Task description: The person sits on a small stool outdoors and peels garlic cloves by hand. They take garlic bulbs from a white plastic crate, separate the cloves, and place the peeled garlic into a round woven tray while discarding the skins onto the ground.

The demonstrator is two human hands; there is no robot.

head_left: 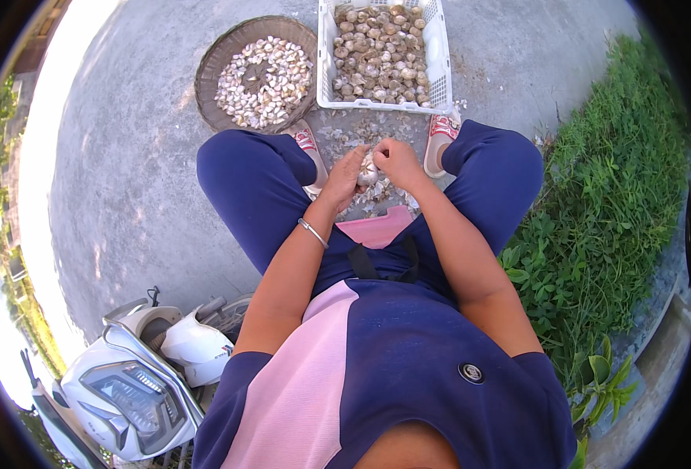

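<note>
Between my knees, my left hand point(344, 180) is closed round a whitish garlic bulb point(368, 170). My right hand point(398, 162) is at the bulb's upper right side, its fingers curled and pinched against it; whether a bit of skin is between the fingertips is too small to tell. Papery garlic skins point(377, 195) lie scattered on the ground under and beyond my hands. Past my left foot is a round woven basket point(209, 86) with many loose garlic cloves point(240, 90) in it. To its right, a white plastic crate point(326, 55) holds many whole garlic bulbs point(381, 55).
My shoes point(438, 144) stand close to the basket and crate. Grey concrete point(142, 148) stretches to the left and far side. Green plants point(603, 164) border the right. A white scooter point(130, 391) is parked at the lower left.
</note>
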